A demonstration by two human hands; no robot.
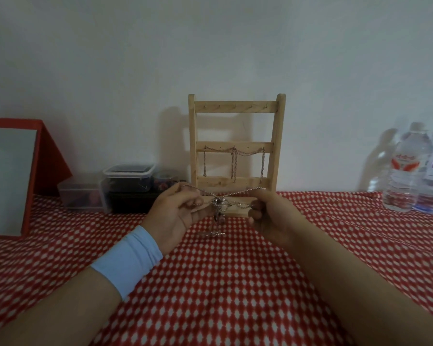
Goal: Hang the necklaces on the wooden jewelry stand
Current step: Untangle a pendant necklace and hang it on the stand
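Observation:
A wooden jewelry stand (236, 107) leans upright against the wall at the back of the table. Two chains (248, 153) hang from hooks on its middle bar. In front of its base, my left hand (178, 213) and my right hand (270, 213) each pinch an end of a silver necklace (219, 203). The chain is stretched between them and tangled in the middle. A pendant dangles from the tangle down toward the cloth.
A red and white patterned cloth (223, 283) covers the table. Clear plastic boxes (128, 181) stand back left beside a red framed mirror (10, 181). Two water bottles (408, 171) stand at the right.

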